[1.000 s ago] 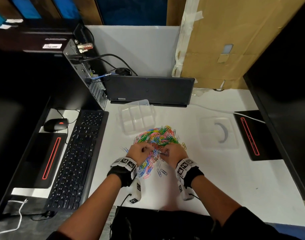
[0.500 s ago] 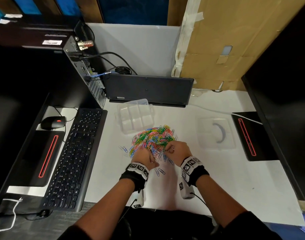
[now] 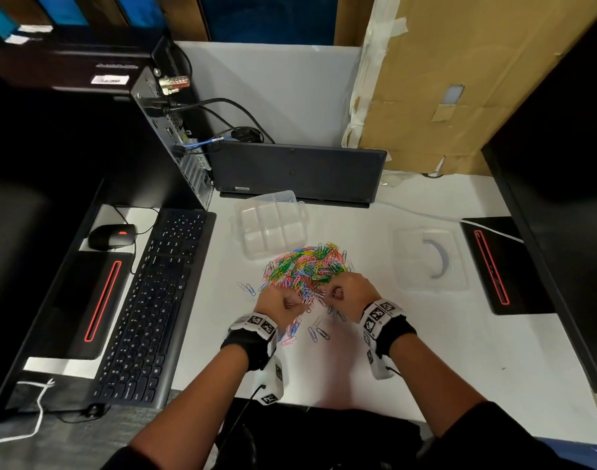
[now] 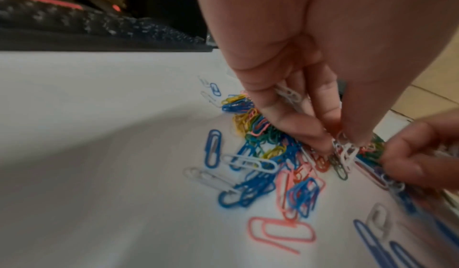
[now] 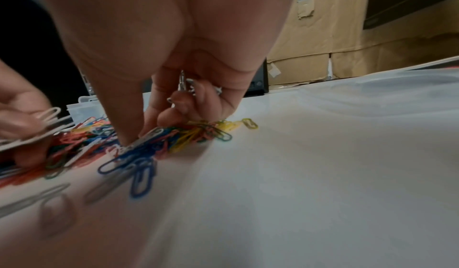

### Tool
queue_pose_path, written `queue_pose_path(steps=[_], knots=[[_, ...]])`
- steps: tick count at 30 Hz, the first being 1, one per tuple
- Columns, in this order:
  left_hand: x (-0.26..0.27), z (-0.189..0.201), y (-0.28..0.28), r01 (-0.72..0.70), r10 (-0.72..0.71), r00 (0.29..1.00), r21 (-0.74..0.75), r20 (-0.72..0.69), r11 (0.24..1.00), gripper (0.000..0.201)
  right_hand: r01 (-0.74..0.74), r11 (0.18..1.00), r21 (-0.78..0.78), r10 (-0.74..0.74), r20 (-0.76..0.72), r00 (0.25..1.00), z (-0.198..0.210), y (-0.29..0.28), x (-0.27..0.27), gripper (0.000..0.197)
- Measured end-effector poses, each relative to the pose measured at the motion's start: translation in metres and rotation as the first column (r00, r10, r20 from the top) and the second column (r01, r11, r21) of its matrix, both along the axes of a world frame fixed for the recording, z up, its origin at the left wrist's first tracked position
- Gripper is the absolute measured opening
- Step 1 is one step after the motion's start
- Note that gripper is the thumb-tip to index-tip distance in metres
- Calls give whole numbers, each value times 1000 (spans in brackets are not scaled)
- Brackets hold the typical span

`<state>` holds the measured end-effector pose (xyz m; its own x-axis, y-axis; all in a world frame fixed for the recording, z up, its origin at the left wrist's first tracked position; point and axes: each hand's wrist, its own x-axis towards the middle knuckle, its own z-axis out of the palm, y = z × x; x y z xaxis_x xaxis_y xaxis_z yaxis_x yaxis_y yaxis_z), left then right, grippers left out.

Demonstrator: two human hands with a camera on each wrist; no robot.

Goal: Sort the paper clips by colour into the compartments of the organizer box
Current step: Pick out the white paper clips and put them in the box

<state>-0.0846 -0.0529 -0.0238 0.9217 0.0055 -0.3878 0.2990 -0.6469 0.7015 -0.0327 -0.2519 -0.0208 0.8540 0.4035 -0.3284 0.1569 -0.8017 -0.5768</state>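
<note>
Both hands worked at the near edge of the heap of multicoloured wire paper clips on the white tabletop. The left hand had its fingers curled, its grip pinching a small bunch of white paper clips between thumb and fingertips, seemingly gathering one colour before carrying it off. The right hand was curled too, its thumb and forefinger pressed together on a pale clip at the heap's edge, with more clips tucked against its palm; their colour was hard to read in the blur.

The clear plastic organizer box with its grid of compartments sat just beyond the heap, on the far left side, close enough for short trips. Its compartments looked empty, so the sorting seemed barely begun. A clear plastic lid lay off to the right, out of the way. A few blue and white clips lay scattered nearer the person.

The hands hid the clips beneath them from above, and both wrist views smeared at the edges
</note>
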Motion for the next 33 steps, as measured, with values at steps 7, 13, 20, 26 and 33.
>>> queue_pose_path(steps=[7, 13, 20, 26, 33], knots=[[3, -1, -1, -180, 160, 981, -199, -111, 963, 13, -7, 1000, 29, 7, 7, 1000, -6, -15, -1, 10], [6, -7, -2, -189, 156, 978, -283, -135, 940, 25, 97, 982, 165, -94, -23, 995, -18, -19, -2, 8], [11, -7, -3, -109, 93, 993, -267, -73, 958, 21, 518, 757, 398, -313, -476, 822, -13, -24, -2, 10], [15, -3, -10, -87, 78, 995, -193, -58, 977, 44, 766, 464, 445, -324, -719, 614, -7, -26, 0, 24], [19, 11, -19, -432, 334, 901, -488, -278, 758, 45, 898, 261, 353, -119, -912, 393, -3, -31, -2, 27]])
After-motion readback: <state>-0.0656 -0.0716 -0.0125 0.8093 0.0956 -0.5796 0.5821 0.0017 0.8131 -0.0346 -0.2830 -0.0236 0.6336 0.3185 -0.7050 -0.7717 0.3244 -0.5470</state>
